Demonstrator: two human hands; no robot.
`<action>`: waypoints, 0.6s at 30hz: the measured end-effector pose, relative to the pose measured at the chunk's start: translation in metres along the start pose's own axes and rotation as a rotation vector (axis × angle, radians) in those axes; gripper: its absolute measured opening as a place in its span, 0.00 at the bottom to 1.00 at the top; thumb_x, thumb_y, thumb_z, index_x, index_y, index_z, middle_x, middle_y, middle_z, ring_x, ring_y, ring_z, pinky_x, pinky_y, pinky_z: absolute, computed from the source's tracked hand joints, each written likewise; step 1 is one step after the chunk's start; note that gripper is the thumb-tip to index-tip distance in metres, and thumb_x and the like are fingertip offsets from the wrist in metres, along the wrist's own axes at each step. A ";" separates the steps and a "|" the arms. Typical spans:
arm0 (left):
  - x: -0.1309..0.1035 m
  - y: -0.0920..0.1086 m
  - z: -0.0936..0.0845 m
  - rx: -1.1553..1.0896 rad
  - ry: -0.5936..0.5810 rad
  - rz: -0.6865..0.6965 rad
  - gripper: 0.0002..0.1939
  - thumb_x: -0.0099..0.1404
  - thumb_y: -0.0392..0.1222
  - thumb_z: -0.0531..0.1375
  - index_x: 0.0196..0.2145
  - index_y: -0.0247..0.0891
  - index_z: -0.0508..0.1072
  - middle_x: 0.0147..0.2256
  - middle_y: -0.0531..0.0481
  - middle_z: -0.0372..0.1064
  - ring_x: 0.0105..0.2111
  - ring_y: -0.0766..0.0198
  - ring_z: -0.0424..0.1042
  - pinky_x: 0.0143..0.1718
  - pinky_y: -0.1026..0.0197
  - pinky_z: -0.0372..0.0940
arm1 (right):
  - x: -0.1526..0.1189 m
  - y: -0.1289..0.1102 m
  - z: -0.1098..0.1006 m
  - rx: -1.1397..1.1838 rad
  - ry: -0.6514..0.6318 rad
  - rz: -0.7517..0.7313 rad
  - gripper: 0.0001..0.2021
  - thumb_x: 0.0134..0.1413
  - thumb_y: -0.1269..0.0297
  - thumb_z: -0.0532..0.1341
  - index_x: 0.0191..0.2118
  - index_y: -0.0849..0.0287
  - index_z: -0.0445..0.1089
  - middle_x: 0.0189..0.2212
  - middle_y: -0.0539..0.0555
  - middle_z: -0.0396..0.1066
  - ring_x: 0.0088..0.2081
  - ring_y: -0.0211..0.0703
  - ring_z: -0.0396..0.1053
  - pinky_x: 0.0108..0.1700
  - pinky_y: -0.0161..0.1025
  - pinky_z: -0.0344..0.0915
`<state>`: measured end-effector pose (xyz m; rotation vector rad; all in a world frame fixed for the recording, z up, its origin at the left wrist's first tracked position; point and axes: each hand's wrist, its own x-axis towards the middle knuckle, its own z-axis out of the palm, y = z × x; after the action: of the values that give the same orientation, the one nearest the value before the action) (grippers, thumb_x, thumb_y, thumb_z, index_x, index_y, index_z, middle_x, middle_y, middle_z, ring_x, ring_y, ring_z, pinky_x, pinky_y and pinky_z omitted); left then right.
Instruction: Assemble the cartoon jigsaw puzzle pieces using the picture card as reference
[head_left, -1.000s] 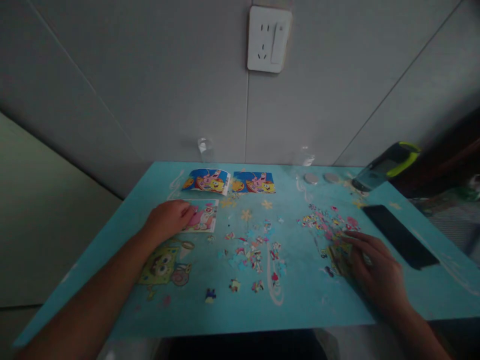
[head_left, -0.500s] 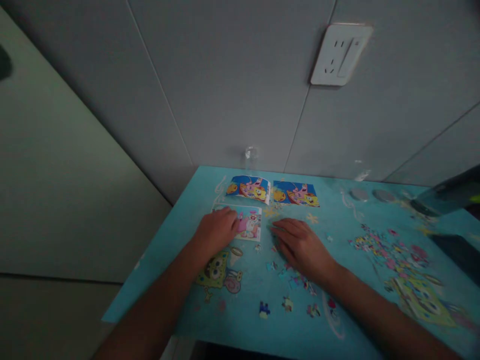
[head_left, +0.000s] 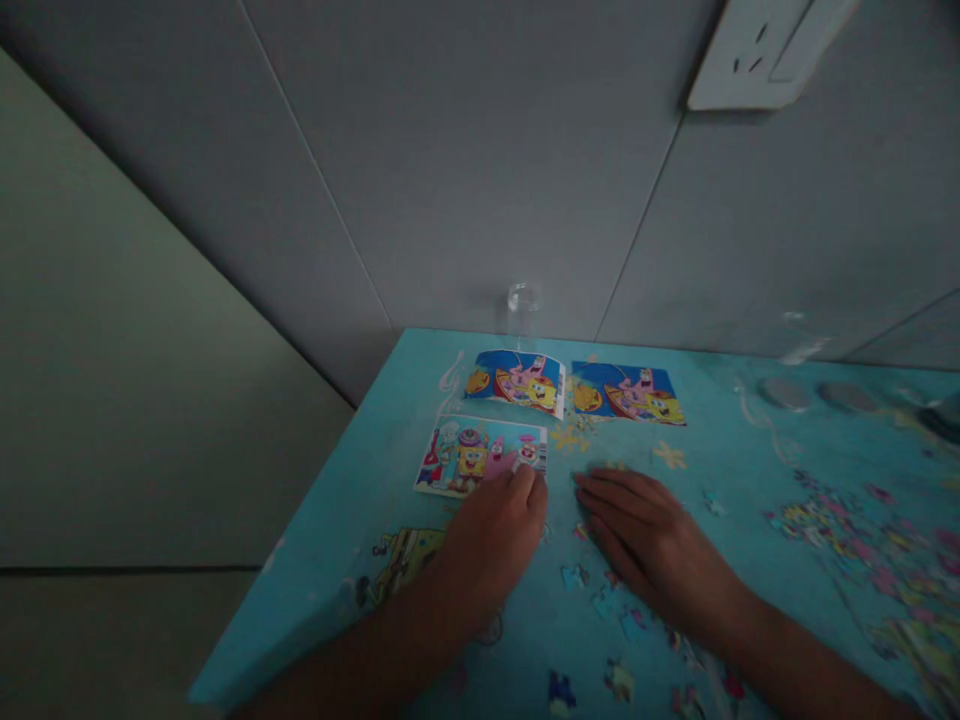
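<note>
My left hand (head_left: 501, 530) rests on the lower right corner of a cartoon picture card (head_left: 471, 458), fingers curled and pressed together; what they hold, if anything, is hidden. Low over the table, my right hand (head_left: 654, 535) has its fingers stretched out, with a small puzzle piece (head_left: 581, 531) beside the fingertips. Loose puzzle pieces (head_left: 606, 602) lie below and partly under that hand. Behind the card are a slightly curled blue picture sheet (head_left: 517, 382) and a completed-looking blue picture (head_left: 628, 393).
A clear cylinder (head_left: 523, 315) stands by the wall. Farther right are round discs (head_left: 785, 393), a large spread of puzzle pieces (head_left: 847, 540) and a dark object at the edge. A socket (head_left: 769, 55) is on the wall above the blue table (head_left: 337, 500).
My left hand has moved right across the card, uncovering its left part. My right hand stays near the loose pieces. The view has shifted, and the socket is now higher and farther right.
</note>
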<state>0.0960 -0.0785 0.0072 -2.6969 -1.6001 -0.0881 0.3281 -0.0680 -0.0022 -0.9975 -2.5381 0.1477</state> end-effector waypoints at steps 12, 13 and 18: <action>0.000 0.003 0.003 -0.120 0.127 0.182 0.18 0.74 0.31 0.49 0.59 0.35 0.64 0.50 0.44 0.72 0.46 0.58 0.74 0.46 0.55 0.73 | -0.005 0.007 0.000 0.074 -0.040 0.009 0.24 0.65 0.70 0.58 0.65 0.52 0.65 0.62 0.55 0.69 0.64 0.53 0.65 0.64 0.59 0.65; 0.000 0.003 0.004 -0.131 0.148 0.199 0.18 0.75 0.31 0.48 0.60 0.35 0.64 0.52 0.43 0.71 0.47 0.58 0.74 0.47 0.55 0.73 | -0.004 0.007 0.000 0.089 -0.037 0.007 0.24 0.65 0.71 0.58 0.64 0.52 0.65 0.62 0.55 0.69 0.64 0.53 0.65 0.64 0.59 0.66; 0.002 0.001 0.003 -0.140 0.161 0.253 0.18 0.75 0.32 0.49 0.60 0.33 0.65 0.58 0.40 0.68 0.51 0.56 0.72 0.52 0.52 0.72 | -0.004 0.009 0.001 0.137 -0.013 0.016 0.19 0.65 0.71 0.57 0.59 0.54 0.69 0.61 0.58 0.69 0.64 0.53 0.65 0.64 0.58 0.66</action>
<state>0.0981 -0.0771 0.0039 -2.8835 -1.2447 -0.4184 0.3360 -0.0636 -0.0061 -0.9660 -2.4946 0.3293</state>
